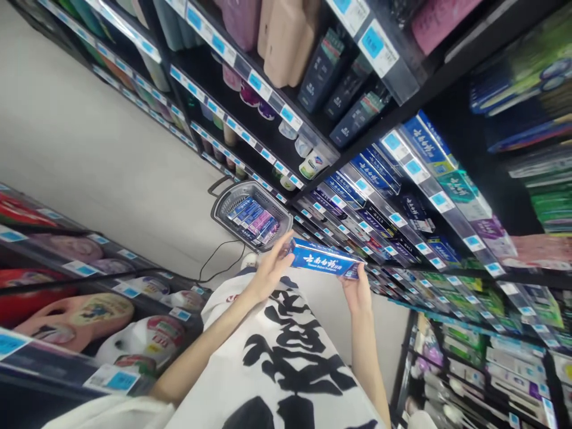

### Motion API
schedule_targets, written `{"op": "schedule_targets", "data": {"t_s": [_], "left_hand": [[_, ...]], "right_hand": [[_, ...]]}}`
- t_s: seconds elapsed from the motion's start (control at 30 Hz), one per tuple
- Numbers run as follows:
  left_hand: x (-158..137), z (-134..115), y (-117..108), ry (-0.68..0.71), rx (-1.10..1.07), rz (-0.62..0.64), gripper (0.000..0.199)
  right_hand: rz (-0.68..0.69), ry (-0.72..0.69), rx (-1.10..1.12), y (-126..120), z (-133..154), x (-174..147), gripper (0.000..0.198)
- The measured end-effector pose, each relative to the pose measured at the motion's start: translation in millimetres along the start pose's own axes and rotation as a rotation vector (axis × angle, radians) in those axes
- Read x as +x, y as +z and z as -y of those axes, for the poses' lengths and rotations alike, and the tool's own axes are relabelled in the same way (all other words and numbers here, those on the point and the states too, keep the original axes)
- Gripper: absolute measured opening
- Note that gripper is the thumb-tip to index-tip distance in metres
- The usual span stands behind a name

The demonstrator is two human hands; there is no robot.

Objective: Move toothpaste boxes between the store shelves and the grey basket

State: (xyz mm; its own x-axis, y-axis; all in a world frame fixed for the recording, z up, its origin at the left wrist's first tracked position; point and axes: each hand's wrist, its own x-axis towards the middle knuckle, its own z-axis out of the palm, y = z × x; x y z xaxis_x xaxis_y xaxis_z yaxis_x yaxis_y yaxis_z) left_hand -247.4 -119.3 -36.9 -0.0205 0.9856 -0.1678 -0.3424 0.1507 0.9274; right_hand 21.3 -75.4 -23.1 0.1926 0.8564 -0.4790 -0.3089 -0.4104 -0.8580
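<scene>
A blue toothpaste box (pixel 328 260) with white lettering lies lengthwise between my two hands, in front of my body. My left hand (pixel 270 268) grips its left end, fingers wrapped over the edge. At the other end, my right hand (pixel 357 291) pinches the box near its lower right corner. On the floor beyond my hands stands a grey shopping basket (pixel 217 210). Several blue and purple boxes (pixel 255 219) lie inside it. Similar blue toothpaste boxes (pixel 373 173) fill the shelf to the right of my hands.
Tall shelves with blue-and-white price tags (pixel 268 156) run along the far and right sides. Bottles and dark boxes (pixel 322 71) stand on them. Another shelf at the left holds bottles and packs (pixel 147 339). A thin black cable (pixel 218 250) lies on the grey floor (pixel 134 161).
</scene>
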Motion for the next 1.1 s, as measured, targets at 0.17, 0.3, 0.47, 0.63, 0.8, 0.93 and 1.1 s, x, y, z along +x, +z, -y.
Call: {"op": "schedule_targets", "data": {"t_s": [0.17, 0.3, 0.47, 0.63, 0.8, 0.93, 1.1], "left_hand": [[7.0, 8.1, -17.2, -0.047, 0.056, 0.038, 0.059], [11.1, 13.6, -29.0, -0.085, 0.256, 0.149, 0.049], [11.7, 18.7, -27.3, -0.138, 0.444, 0.297, 0.046], [7.6, 22.8, -16.8, -0.12, 0.593, 0.399, 0.04], [10.5, 25.3, -8.3, -0.132, 0.665, 0.451, 0.039], [20.8, 31.3, 7.4, -0.109, 0.668, 0.41, 0.041], [36.2, 38.4, 27.8, -0.036, 0.664, 0.406, 0.042]], "right_hand": [[-0.106, -0.151, 0.103, -6.9, 31.8, 38.7, 0.044], [-0.107, -0.312, 0.229, -11.6, 60.1, 73.4, 0.031], [-0.095, -0.395, 0.308, -17.6, 75.2, 106.2, 0.024], [-0.114, -0.433, 0.36, -31.1, 88.0, 129.0, 0.023], [-0.048, -0.555, 0.34, -36.5, 117.5, 160.1, 0.027], [-0.031, -0.565, 0.254, -35.5, 140.4, 189.1, 0.032], [0.023, -0.631, 0.093, -36.1, 157.3, 225.5, 0.039]]}}
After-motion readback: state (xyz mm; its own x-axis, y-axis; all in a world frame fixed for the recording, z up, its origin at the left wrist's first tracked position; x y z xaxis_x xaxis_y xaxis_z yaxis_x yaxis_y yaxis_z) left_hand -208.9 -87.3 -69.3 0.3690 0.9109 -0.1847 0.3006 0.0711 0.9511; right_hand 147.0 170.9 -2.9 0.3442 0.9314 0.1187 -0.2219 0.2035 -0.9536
